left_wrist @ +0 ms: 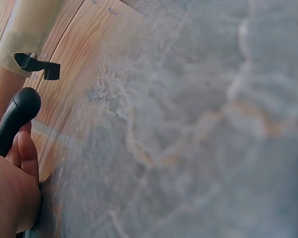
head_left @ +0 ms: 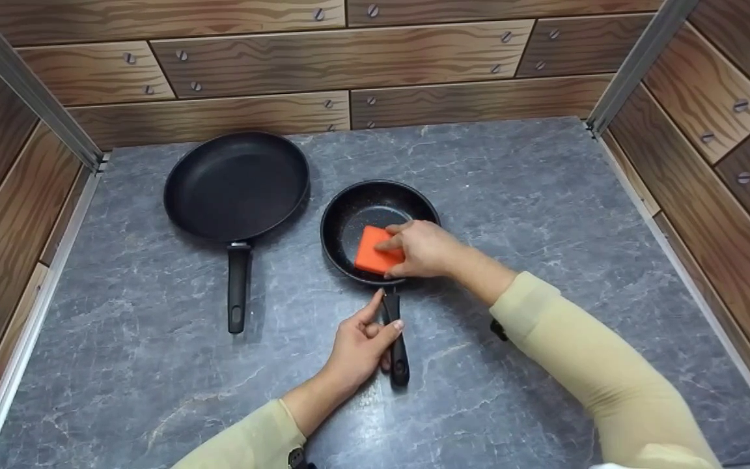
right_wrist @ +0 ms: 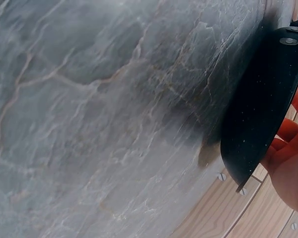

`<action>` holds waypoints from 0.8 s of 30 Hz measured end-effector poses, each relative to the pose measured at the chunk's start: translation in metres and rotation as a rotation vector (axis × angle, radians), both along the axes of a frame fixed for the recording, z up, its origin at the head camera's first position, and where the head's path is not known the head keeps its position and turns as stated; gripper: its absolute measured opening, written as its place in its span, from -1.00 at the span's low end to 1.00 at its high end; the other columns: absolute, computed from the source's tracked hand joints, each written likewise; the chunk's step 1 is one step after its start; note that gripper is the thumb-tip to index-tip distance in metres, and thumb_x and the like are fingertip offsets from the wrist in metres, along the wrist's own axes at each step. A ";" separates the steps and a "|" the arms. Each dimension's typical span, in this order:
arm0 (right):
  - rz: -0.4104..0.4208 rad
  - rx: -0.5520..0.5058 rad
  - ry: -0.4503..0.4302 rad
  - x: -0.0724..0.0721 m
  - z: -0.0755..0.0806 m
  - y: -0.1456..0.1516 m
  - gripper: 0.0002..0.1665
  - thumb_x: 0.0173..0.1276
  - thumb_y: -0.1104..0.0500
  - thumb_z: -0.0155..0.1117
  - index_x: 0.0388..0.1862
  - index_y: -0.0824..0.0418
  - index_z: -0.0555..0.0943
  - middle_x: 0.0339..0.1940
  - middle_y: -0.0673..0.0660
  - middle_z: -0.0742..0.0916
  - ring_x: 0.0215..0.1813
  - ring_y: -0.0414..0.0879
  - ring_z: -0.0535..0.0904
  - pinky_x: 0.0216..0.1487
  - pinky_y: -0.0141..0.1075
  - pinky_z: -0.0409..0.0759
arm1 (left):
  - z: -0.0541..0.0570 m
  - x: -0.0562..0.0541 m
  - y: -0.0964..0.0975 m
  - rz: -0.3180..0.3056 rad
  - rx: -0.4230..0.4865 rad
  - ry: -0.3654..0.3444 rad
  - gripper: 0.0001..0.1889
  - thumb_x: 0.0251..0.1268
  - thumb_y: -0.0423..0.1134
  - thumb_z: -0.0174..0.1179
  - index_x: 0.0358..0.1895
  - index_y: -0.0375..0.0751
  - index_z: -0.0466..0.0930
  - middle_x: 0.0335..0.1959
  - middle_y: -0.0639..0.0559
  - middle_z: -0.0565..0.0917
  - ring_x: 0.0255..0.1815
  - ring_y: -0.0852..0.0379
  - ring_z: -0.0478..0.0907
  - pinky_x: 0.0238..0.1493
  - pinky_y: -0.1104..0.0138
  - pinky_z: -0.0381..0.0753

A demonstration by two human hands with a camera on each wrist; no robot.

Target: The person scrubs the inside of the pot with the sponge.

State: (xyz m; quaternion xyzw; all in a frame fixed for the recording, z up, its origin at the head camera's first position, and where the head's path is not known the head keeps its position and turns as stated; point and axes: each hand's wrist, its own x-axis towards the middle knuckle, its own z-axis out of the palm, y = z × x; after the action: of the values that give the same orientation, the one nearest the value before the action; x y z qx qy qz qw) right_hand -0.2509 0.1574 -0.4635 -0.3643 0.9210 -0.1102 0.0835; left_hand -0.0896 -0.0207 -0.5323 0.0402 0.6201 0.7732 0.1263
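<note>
A small black frying pan (head_left: 342, 218) with a speckled coating is in the middle of the head view, its handle (head_left: 400, 368) towards the person. My left hand (head_left: 359, 345) holds that handle, thumb over its top and index finger stretched up near the pan's rim. In the left wrist view the handle's rounded end (left_wrist: 21, 109) sticks out past the left hand (left_wrist: 12, 193). My right hand (head_left: 428, 249) grips an orange sponge (head_left: 372, 253) down inside the pan. The right wrist view shows the pan's outer wall (right_wrist: 263, 104) and part of the right hand (right_wrist: 290, 163); the sponge is hidden there.
A larger black frying pan (head_left: 238, 185) stands at the back left, its handle (head_left: 237, 290) pointing to the front. The grey marbled tabletop (head_left: 512, 176) is bounded by wood-patterned walls (head_left: 342, 55) at the back and both sides, with metal posts (head_left: 638, 65) in the corners.
</note>
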 end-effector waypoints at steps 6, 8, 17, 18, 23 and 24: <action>-0.004 0.010 -0.004 0.000 0.001 -0.006 -0.31 0.27 -0.19 0.60 0.35 0.00 0.73 0.45 0.32 0.60 0.41 0.24 0.57 0.43 0.05 0.54 | 0.001 0.000 -0.001 0.002 -0.004 -0.009 -0.18 0.48 -0.31 0.36 0.67 -0.32 0.13 -0.68 0.04 0.59 -0.79 0.22 0.44 -0.68 0.42 0.54; -0.002 0.021 -0.004 0.000 0.001 -0.008 -0.30 0.28 -0.21 0.59 0.36 -0.01 0.72 0.46 0.31 0.59 0.42 0.24 0.57 0.44 0.05 0.53 | 0.001 0.000 -0.001 0.004 -0.008 -0.015 -0.18 0.47 -0.31 0.37 0.67 -0.31 0.15 -0.68 0.04 0.59 -0.79 0.22 0.44 -0.68 0.42 0.55; -0.005 0.024 -0.012 -0.004 -0.002 -0.015 -0.30 0.31 -0.22 0.55 0.39 -0.04 0.70 0.50 0.29 0.56 0.45 0.23 0.53 0.47 0.04 0.50 | 0.001 0.000 -0.001 0.006 -0.010 -0.012 -0.19 0.47 -0.31 0.37 0.67 -0.31 0.16 -0.69 0.05 0.57 -0.79 0.21 0.44 -0.68 0.42 0.55; -0.004 0.020 -0.012 -0.005 -0.002 -0.016 -0.30 0.32 -0.22 0.55 0.39 -0.04 0.70 0.50 0.29 0.56 0.45 0.23 0.53 0.47 0.04 0.50 | 0.001 0.000 -0.001 0.007 -0.012 -0.011 -0.19 0.47 -0.31 0.37 0.67 -0.30 0.16 -0.69 0.05 0.57 -0.79 0.21 0.44 -0.68 0.42 0.55; 0.007 0.024 -0.016 -0.008 -0.003 -0.019 -0.30 0.36 -0.18 0.51 0.44 -0.04 0.66 0.54 0.28 0.52 0.51 0.23 0.47 0.52 0.04 0.43 | 0.000 0.000 -0.001 0.005 -0.017 -0.006 -0.19 0.47 -0.31 0.37 0.67 -0.30 0.17 -0.69 0.05 0.57 -0.79 0.21 0.44 -0.68 0.42 0.56; 0.009 0.028 -0.018 -0.008 -0.004 -0.019 -0.29 0.37 -0.18 0.50 0.46 -0.04 0.64 0.55 0.28 0.51 0.53 0.23 0.44 0.54 0.04 0.41 | 0.000 0.000 -0.001 0.004 -0.017 -0.008 -0.20 0.47 -0.32 0.37 0.67 -0.30 0.17 -0.69 0.05 0.57 -0.79 0.21 0.44 -0.68 0.42 0.56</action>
State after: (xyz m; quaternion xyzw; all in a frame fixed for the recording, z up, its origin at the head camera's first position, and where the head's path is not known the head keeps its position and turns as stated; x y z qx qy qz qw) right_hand -0.2590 0.1382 -0.4673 -0.3662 0.9199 -0.1004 0.0975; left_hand -0.0896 -0.0212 -0.5324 0.0350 0.6263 0.7683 0.1275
